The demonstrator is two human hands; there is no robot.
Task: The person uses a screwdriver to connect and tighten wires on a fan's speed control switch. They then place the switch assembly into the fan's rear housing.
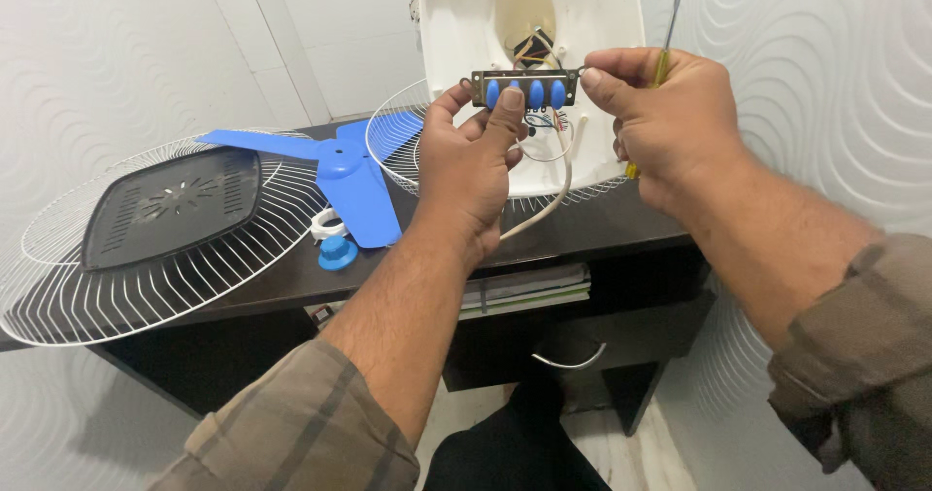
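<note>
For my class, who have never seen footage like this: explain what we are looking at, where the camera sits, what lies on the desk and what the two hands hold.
One picture, from a camera worn on a person's head, looking down at their own bare hands. The left hand and right hand hold up a metal switch strip with blue push-buttons, one hand at each end; wires trail from it into a white fan base behind. The right hand also grips a yellow-handled screwdriver. On the dark desk lie a white wire fan guard with a black plate on it, a blue fan blade, a second guard and a small blue cap.
</note>
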